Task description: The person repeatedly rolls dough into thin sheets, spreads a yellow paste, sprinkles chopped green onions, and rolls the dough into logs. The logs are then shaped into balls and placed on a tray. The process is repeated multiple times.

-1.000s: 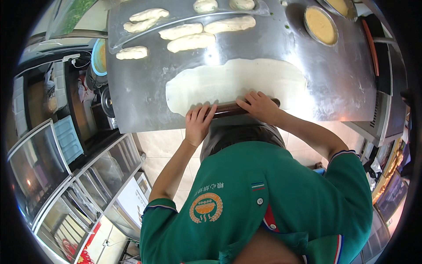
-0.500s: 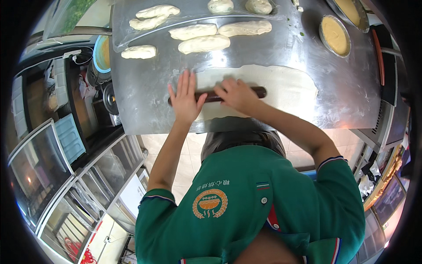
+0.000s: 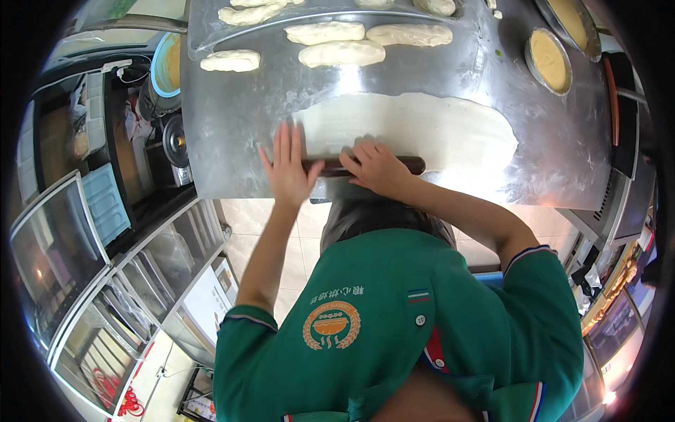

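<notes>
A wide, thin sheet of pale dough point(image 3: 450, 123) lies on the steel table, its near left part under the dark brown rolling pin point(image 3: 408, 165). My left hand point(image 3: 287, 172) presses flat over the pin's left end, fingers stretched forward and thumb spread. Further right, my right hand point(image 3: 378, 167) is on the pin with bent fingers over it, leaving the right end showing. The pin is close to the table's near edge, and my palms hide parts of it.
Several dough rolls point(image 3: 342, 53) rest farther back on the steel table point(image 3: 225, 133), some by a plastic sheet. Bowls of yellow filling point(image 3: 548, 60) stand at the far right. A blue-rimmed tub point(image 3: 156, 67) is beyond the left edge; glass cabinets point(image 3: 67, 260) flank the left side.
Both hands and the rolling pin have come nearer to me, toward the table's front edge. More of the dough sheet shows beyond the pin. The whole view has shifted slightly.
</notes>
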The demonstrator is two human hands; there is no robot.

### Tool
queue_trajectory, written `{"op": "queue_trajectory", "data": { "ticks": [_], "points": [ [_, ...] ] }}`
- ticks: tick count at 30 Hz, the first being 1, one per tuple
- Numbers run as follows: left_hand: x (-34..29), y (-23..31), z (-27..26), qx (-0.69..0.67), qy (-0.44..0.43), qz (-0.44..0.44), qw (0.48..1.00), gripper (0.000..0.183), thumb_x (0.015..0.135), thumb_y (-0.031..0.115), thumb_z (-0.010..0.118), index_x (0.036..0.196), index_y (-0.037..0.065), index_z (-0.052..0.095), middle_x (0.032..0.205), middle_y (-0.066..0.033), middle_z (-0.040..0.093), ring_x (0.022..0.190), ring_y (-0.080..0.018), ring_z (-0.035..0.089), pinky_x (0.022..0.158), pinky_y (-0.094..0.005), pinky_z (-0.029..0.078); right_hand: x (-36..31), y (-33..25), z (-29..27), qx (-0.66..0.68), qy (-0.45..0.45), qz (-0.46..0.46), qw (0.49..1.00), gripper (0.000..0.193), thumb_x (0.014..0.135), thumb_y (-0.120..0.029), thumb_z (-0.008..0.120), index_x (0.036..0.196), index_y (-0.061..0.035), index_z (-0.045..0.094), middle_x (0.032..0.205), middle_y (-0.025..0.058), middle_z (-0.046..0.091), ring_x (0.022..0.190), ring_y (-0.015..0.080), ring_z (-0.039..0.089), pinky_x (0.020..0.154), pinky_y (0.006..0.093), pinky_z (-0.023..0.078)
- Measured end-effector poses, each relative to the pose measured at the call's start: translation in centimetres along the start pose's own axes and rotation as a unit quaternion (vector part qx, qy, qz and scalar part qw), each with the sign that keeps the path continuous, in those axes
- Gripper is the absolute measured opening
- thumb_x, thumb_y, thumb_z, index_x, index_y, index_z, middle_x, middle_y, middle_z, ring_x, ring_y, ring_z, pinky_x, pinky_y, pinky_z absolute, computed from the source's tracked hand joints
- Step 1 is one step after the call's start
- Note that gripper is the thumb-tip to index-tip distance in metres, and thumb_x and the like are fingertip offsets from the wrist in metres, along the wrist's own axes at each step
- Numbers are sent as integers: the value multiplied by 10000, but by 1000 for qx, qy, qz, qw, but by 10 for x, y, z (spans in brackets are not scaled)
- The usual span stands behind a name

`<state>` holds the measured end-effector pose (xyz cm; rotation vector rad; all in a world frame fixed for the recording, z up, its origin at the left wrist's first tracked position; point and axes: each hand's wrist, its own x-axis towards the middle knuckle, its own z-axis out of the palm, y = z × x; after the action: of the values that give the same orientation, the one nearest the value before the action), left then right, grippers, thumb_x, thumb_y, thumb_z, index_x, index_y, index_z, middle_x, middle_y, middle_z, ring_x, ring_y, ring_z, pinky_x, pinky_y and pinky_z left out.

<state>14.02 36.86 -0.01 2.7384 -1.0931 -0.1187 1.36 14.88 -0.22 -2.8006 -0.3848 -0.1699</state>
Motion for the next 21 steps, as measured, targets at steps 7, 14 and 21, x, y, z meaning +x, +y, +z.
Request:
{"op": "queue_trajectory", "data": {
  "ticks": [7,14,21],
  "points": [
    [-41,83,9,4,56,165,985,722,747,181,764,1439,98,575,1307,-55,622,1155,-257,581,997,-456,415,-85,70,-53,-118,-47,-94,987,366,906,-240,602,1255,-131,596,1107,69,631,1007,234,623,868,379,479],
    [102,252,57,-196,22,160,967,518,865,380,757,1206,12,625,1473,-218,465,1310,-411,475,1069,-580,365,-162,255,-129,-32,53,391,918,654,911,-529,676,1366,-73,560,1182,179,623,1113,371,613,975,492,481],
    [82,282,54,-84,-47,150,984,814,890,463,714,1563,116,416,1645,-207,302,1502,-386,320,1159,-691,213,-235,225,-100,-115,43,365,923,901,915,-699,542,1585,-124,359,1640,164,340,1517,346,312,1198,560,296]
  ]
}}
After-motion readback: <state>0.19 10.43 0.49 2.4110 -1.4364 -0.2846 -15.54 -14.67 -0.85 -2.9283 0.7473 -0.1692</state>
